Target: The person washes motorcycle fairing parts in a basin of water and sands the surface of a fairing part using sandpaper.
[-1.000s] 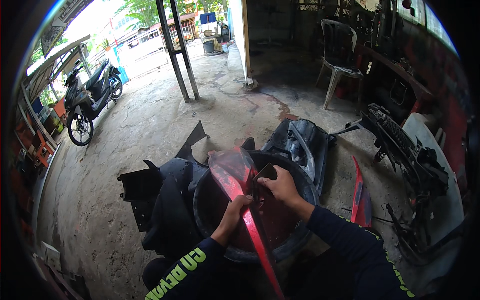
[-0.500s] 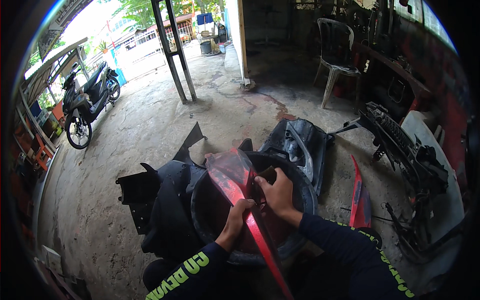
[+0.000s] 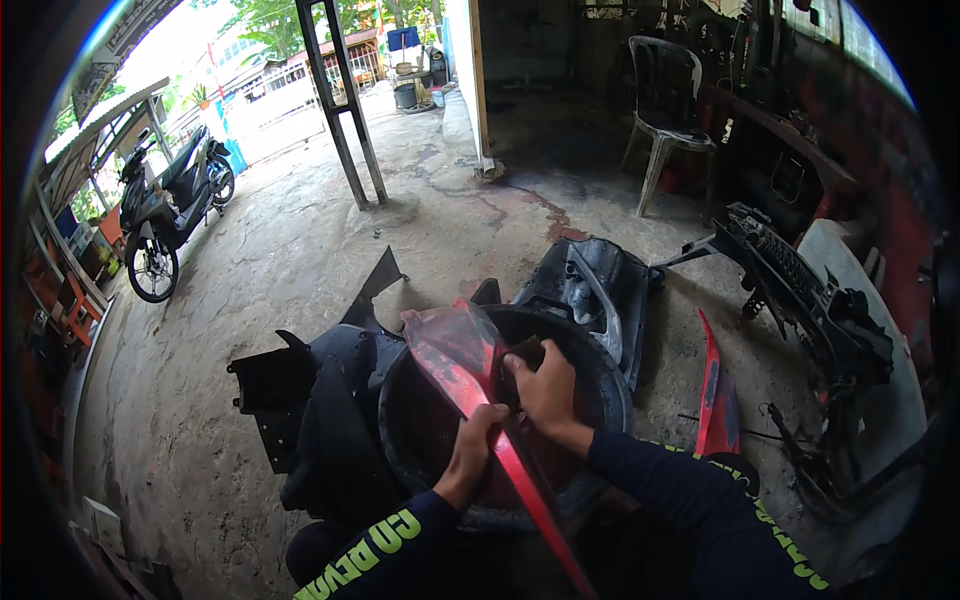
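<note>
A long red motorcycle body panel [image 3: 455,352], scuffed and dull at its wide end, slants over a round black tub [image 3: 622,420]. My left hand [image 3: 472,450] is closed round the panel's narrow middle, thumb on top. At the panel's right edge, my right hand [image 3: 548,390] pinches a dark folded piece of sandpaper [image 3: 524,358], thumb and fingers bent round it. Reddish liquid shows low in the tub. The underside of the panel and part of the left fingers are hidden.
Black plastic panels [image 3: 345,400] lie left of the tub, with a grey-black panel [image 3: 585,285] behind it. Another red panel [image 3: 716,390] rests at the right, near a black motorcycle frame [image 3: 800,300]. A plastic chair [image 3: 665,120], metal post [image 3: 340,100] and parked scooter [image 3: 175,200] stand farther off.
The view has shifted slightly. My right hand and the sandpaper have moved only a little along the panel's edge; my left hand keeps its grip.
</note>
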Demonstrator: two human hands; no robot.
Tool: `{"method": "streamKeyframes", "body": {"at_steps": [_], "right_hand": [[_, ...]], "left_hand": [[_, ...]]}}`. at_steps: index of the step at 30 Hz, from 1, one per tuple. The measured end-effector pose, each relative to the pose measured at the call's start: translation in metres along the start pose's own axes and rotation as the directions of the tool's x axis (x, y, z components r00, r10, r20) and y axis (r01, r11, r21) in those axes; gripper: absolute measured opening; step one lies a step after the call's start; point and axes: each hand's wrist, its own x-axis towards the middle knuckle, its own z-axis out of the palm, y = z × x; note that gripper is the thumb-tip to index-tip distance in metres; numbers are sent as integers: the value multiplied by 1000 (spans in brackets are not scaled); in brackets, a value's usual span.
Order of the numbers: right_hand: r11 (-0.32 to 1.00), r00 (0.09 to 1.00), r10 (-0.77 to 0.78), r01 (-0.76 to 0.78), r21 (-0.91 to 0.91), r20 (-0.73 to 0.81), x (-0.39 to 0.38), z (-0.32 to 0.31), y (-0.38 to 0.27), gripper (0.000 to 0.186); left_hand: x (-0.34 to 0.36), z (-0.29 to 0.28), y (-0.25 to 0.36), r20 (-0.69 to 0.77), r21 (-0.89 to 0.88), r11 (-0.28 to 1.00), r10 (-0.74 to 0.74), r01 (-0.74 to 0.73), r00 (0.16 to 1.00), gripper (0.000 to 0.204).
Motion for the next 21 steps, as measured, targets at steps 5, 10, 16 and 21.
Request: {"method": "streamKeyframes", "body": {"at_steps": [5,10,16,21], "right_hand": [[1000,998,-2,1,-25,-66,-7,6,0,31],[998,997,65,-65,-4,-43,14,6,-4,33],[997,999,-48,47,-56,-20,1,12,0,36],[988,993,-94,84,-128,-76,1,2,6,31]], "left_hand": [[7,-4,-1,-14,67,997,26,-25,1000,27],[4,-2,-7,-44,118,992,42,-37,998,27],[1,-16,-8,3,17,1000,-7,7,1000,23],[-6,-13,0,-18,136,990,-47,49,999,46]]}}
